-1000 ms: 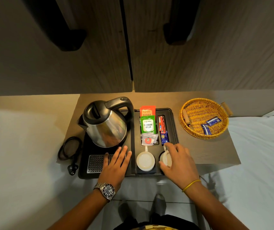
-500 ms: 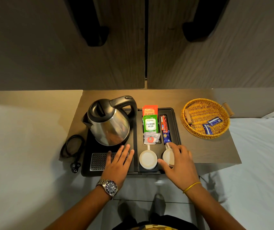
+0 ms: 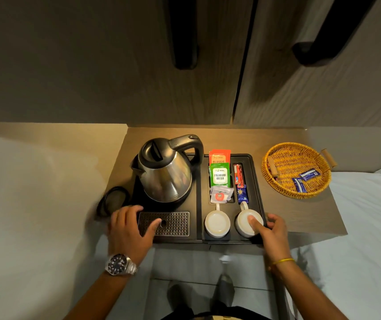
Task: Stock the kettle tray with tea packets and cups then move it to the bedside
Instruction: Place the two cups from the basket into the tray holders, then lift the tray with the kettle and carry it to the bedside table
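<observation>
A black kettle tray (image 3: 258,181) rests on a small wooden table (image 3: 300,218). It holds a steel kettle (image 3: 165,174), an orange tea packet (image 3: 219,155), a green tea packet (image 3: 219,176), a white packet (image 3: 220,195), red and blue sachet sticks (image 3: 239,179), and two upturned white cups (image 3: 217,224) (image 3: 244,224). My left hand (image 3: 129,229) grips the tray's front left edge, thumb on the drip grille. My right hand (image 3: 272,232) grips the front right edge, thumb on the right cup.
A wicker basket (image 3: 277,181) with two blue sachets (image 3: 304,180) stands at the table's right. A coiled black power cord (image 3: 113,200) lies left of the tray. White bedding flanks the table on both sides. Wardrobe doors with black handles rise behind.
My left hand slid from the tray's middle to its left edge. My right hand came off the top of the right cup and moved to the tray's right edge.
</observation>
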Action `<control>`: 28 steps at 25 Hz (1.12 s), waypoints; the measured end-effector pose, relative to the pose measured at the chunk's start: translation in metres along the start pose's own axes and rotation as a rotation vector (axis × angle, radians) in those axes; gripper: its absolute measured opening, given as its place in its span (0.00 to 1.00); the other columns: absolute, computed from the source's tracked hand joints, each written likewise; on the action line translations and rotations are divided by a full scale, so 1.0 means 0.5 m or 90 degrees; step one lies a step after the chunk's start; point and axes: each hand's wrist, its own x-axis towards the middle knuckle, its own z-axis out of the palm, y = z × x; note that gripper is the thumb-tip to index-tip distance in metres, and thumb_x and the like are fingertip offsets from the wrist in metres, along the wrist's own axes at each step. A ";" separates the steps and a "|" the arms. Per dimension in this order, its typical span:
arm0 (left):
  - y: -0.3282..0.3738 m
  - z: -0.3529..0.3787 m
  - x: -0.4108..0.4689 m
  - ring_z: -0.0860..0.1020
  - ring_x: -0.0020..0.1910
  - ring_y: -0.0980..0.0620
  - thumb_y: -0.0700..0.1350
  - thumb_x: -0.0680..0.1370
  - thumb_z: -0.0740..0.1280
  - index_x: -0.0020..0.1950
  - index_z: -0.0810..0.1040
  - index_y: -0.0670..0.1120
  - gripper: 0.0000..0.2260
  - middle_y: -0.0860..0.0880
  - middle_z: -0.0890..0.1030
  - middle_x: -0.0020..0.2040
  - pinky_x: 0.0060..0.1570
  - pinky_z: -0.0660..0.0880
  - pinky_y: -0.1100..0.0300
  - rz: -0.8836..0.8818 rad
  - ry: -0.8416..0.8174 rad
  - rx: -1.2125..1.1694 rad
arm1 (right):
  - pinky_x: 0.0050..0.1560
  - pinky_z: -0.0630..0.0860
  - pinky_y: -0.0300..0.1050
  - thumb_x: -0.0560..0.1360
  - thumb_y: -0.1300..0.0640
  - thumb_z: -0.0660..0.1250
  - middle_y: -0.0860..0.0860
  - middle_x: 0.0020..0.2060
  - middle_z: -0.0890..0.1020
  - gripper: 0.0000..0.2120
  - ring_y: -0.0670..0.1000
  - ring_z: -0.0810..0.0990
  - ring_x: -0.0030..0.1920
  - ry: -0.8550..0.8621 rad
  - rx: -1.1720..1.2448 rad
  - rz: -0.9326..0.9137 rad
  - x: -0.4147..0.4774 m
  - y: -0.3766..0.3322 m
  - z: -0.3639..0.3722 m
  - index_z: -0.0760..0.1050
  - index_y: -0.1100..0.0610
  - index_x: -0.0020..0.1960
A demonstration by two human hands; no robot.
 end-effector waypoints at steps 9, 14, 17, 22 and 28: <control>-0.092 -0.013 -0.039 0.76 0.66 0.37 0.55 0.72 0.79 0.77 0.66 0.43 0.39 0.41 0.77 0.69 0.65 0.75 0.37 -0.726 -0.055 -0.423 | 0.43 0.77 0.49 0.71 0.47 0.75 0.58 0.55 0.83 0.25 0.56 0.82 0.51 -0.110 0.042 0.016 -0.007 -0.023 -0.017 0.77 0.59 0.63; -0.132 -0.010 0.031 0.83 0.49 0.41 0.59 0.71 0.79 0.42 0.82 0.52 0.12 0.49 0.85 0.43 0.55 0.81 0.37 -0.639 -0.225 -0.464 | 0.55 0.79 0.57 0.63 0.49 0.77 0.62 0.55 0.84 0.30 0.62 0.82 0.55 -0.167 0.122 0.094 -0.013 -0.034 -0.025 0.76 0.61 0.60; -0.143 0.007 0.069 0.84 0.51 0.39 0.55 0.67 0.83 0.44 0.82 0.48 0.16 0.43 0.86 0.48 0.54 0.82 0.37 -0.651 -0.309 -0.470 | 0.54 0.77 0.57 0.63 0.50 0.77 0.65 0.58 0.82 0.34 0.62 0.81 0.55 -0.204 0.121 0.135 -0.011 -0.020 -0.036 0.72 0.62 0.64; -0.175 0.007 0.114 0.85 0.52 0.37 0.55 0.64 0.84 0.54 0.82 0.44 0.25 0.40 0.87 0.52 0.50 0.84 0.37 -0.656 -0.464 -0.464 | 0.42 0.82 0.51 0.55 0.51 0.82 0.59 0.49 0.87 0.38 0.58 0.87 0.46 -0.238 0.156 0.148 -0.009 -0.017 -0.036 0.77 0.60 0.62; -0.159 0.017 0.048 0.88 0.48 0.42 0.52 0.65 0.83 0.60 0.83 0.43 0.28 0.41 0.88 0.52 0.42 0.85 0.48 -0.702 -0.613 -0.662 | 0.47 0.80 0.53 0.59 0.55 0.78 0.58 0.49 0.86 0.30 0.56 0.87 0.45 -0.217 0.255 0.130 -0.042 0.016 -0.043 0.81 0.59 0.61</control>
